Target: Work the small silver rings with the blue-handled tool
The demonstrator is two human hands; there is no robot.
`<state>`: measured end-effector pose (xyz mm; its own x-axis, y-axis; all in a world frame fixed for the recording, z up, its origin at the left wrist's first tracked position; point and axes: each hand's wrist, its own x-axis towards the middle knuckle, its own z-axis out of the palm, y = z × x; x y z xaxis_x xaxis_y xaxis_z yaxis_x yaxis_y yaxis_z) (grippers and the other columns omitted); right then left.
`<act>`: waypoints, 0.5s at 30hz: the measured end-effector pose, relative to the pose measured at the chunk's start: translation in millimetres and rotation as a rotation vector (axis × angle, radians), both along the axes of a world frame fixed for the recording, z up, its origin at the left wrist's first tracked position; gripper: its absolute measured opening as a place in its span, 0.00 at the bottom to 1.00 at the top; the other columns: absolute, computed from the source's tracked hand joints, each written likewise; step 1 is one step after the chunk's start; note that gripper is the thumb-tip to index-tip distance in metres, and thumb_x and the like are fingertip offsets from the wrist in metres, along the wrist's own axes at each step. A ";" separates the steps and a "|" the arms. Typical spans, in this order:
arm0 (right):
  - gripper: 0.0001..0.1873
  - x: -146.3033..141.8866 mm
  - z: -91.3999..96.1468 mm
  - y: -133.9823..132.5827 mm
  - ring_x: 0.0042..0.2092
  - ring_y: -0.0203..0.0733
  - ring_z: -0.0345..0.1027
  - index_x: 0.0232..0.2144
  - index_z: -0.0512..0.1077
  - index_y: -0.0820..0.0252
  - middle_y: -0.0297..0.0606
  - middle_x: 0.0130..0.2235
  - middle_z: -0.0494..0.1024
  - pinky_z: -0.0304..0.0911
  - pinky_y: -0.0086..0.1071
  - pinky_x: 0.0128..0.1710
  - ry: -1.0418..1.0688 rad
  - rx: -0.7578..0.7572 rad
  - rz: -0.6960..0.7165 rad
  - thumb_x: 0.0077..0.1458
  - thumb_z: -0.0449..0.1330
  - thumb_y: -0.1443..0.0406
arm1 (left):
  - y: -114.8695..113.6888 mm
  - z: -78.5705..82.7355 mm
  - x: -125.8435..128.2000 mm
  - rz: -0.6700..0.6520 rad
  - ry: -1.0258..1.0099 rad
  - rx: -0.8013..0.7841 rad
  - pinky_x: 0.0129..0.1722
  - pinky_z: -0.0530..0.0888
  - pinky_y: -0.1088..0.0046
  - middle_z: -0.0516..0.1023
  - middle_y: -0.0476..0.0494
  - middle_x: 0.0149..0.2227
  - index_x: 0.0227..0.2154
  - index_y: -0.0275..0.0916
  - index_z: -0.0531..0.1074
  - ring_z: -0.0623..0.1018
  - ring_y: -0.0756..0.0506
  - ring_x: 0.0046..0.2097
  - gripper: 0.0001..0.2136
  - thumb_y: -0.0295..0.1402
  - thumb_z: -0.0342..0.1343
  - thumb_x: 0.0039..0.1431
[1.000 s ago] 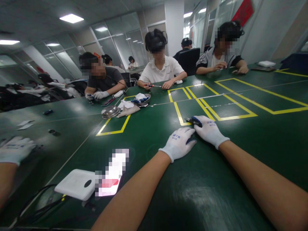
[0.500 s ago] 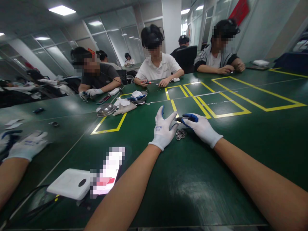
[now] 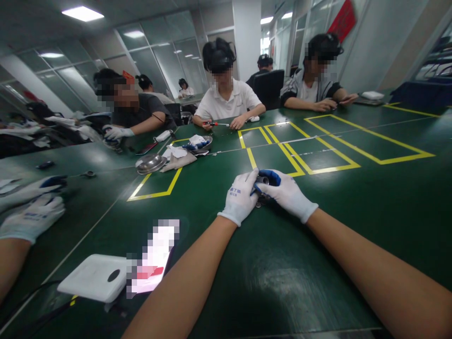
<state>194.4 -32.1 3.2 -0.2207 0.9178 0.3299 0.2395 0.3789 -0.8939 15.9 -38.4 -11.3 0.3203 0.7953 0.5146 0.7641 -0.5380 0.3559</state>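
Note:
My left hand (image 3: 240, 194), in a white glove with blue-coated fingers, is closed against a dark cylindrical part (image 3: 263, 180) with a grey round end. From the other side my right hand (image 3: 287, 192), gloved alike, grips the same part between thumb and fingers. The gloves hide most of it, so its exact kind is not clear. Just under the hands, small round metal pieces (image 3: 260, 204) lie on the green table (image 3: 282, 263), mostly covered by the gloves.
A phone (image 3: 157, 256) and a white power bank (image 3: 93, 278) with cables lie left of my forearm. Beyond are metal bowls (image 3: 151, 164) and cloths (image 3: 180, 157). A co-worker's gloved hands (image 3: 35, 214) are at far left. Yellow tape (image 3: 332, 168) marks rectangles; people sit opposite.
My left hand's spread fingers have closed, and both hands have come together around the dark part. The metal pieces below are now more covered. The whole view has shifted slightly.

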 end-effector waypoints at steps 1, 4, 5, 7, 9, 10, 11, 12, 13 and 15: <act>0.24 0.0 -0.4 0.2 0.51 0.50 0.76 0.51 0.77 0.56 0.41 0.50 0.82 0.68 0.45 0.56 -0.014 0.005 -0.009 0.53 0.70 0.57 | 0.1 -0.8 0.2 -0.012 -0.009 -0.007 0.64 0.69 0.55 0.72 0.34 0.60 0.67 0.37 0.62 0.71 0.37 0.61 0.31 0.26 0.55 0.60; 0.25 1.5 1.5 0.8 0.51 0.50 0.76 0.52 0.77 0.57 0.41 0.50 0.82 0.67 0.45 0.56 -0.024 0.019 0.022 0.52 0.71 0.56 | 0.8 -3.0 0.4 -0.036 -0.053 -0.012 0.64 0.69 0.55 0.72 0.32 0.60 0.67 0.36 0.61 0.71 0.37 0.61 0.31 0.24 0.53 0.60; 0.25 2.8 3.6 0.8 0.52 0.49 0.75 0.52 0.77 0.57 0.41 0.50 0.82 0.67 0.44 0.57 -0.020 0.026 0.041 0.53 0.70 0.56 | 1.2 -3.5 0.1 -0.036 -0.085 -0.012 0.63 0.70 0.56 0.73 0.32 0.59 0.67 0.36 0.62 0.72 0.37 0.60 0.31 0.23 0.53 0.60; 0.23 6.6 9.5 0.5 0.51 0.47 0.75 0.51 0.76 0.57 0.41 0.50 0.82 0.66 0.42 0.56 -0.043 0.038 0.038 0.55 0.68 0.56 | 2.0 -3.8 -1.1 -0.024 -0.165 -0.013 0.61 0.72 0.57 0.74 0.34 0.57 0.66 0.38 0.64 0.74 0.38 0.58 0.29 0.24 0.54 0.61; 0.17 12.2 16.2 -0.2 0.48 0.46 0.75 0.47 0.77 0.58 0.41 0.47 0.82 0.67 0.40 0.52 -0.162 0.047 -0.014 0.57 0.65 0.57 | 2.7 -3.3 -3.0 0.000 -0.241 -0.009 0.60 0.72 0.59 0.75 0.35 0.55 0.62 0.39 0.67 0.75 0.39 0.56 0.25 0.25 0.56 0.61; 0.15 15.4 18.9 -0.6 0.46 0.45 0.75 0.44 0.78 0.58 0.40 0.44 0.82 0.68 0.38 0.49 -0.256 0.046 -0.032 0.57 0.64 0.58 | 3.0 -2.9 -3.9 0.012 -0.268 -0.003 0.60 0.73 0.59 0.75 0.36 0.54 0.60 0.38 0.69 0.76 0.39 0.56 0.23 0.27 0.58 0.61; 0.12 18.5 21.0 -0.9 0.43 0.45 0.75 0.41 0.78 0.58 0.39 0.41 0.82 0.67 0.37 0.45 -0.361 0.042 -0.027 0.56 0.64 0.58 | 3.1 -2.5 -4.7 0.022 -0.287 0.006 0.59 0.73 0.59 0.76 0.36 0.53 0.57 0.38 0.71 0.76 0.39 0.55 0.20 0.28 0.59 0.62; 0.11 21.5 22.1 -1.1 0.40 0.44 0.75 0.38 0.78 0.58 0.38 0.38 0.82 0.67 0.36 0.42 -0.460 0.033 0.001 0.56 0.65 0.58 | 3.1 -2.1 -5.4 0.028 -0.302 0.015 0.59 0.73 0.59 0.76 0.37 0.52 0.55 0.38 0.72 0.76 0.40 0.55 0.18 0.30 0.60 0.62; 0.10 24.1 22.3 -1.0 0.38 0.43 0.74 0.36 0.78 0.58 0.37 0.37 0.81 0.66 0.35 0.40 -0.540 0.022 0.039 0.55 0.65 0.58 | 3.0 -1.8 -5.8 0.032 -0.313 0.020 0.58 0.73 0.60 0.77 0.37 0.51 0.53 0.37 0.73 0.77 0.40 0.54 0.16 0.32 0.60 0.62; 0.10 27.6 20.0 0.0 0.37 0.43 0.74 0.34 0.77 0.57 0.36 0.35 0.81 0.65 0.34 0.38 -0.637 0.003 0.109 0.53 0.66 0.58 | 2.4 -1.0 -5.9 0.039 -0.329 0.019 0.56 0.74 0.61 0.77 0.38 0.49 0.50 0.37 0.73 0.77 0.41 0.52 0.14 0.33 0.60 0.63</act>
